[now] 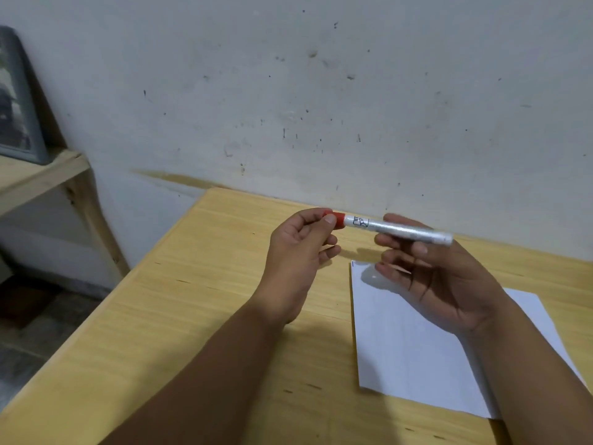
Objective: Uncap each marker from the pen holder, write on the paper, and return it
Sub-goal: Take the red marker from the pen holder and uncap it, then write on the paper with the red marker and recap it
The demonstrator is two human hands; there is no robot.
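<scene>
I hold a white marker [398, 230] level above the table's far edge. Its red cap [335, 218] sits on the left end, pinched between the thumb and fingers of my left hand [296, 255]. My right hand [430, 271] cradles the white barrel on its fingers, palm up. A white sheet of paper [414, 345] lies on the wooden table [192, 316] beneath my right hand, with a tiny dark mark at its top-left corner. No pen holder is in view.
A stained white wall rises just behind the table. To the left stands a wooden shelf [41, 178] with a framed picture [16, 101] leaning on it. The floor shows at the lower left, beyond the table's left edge.
</scene>
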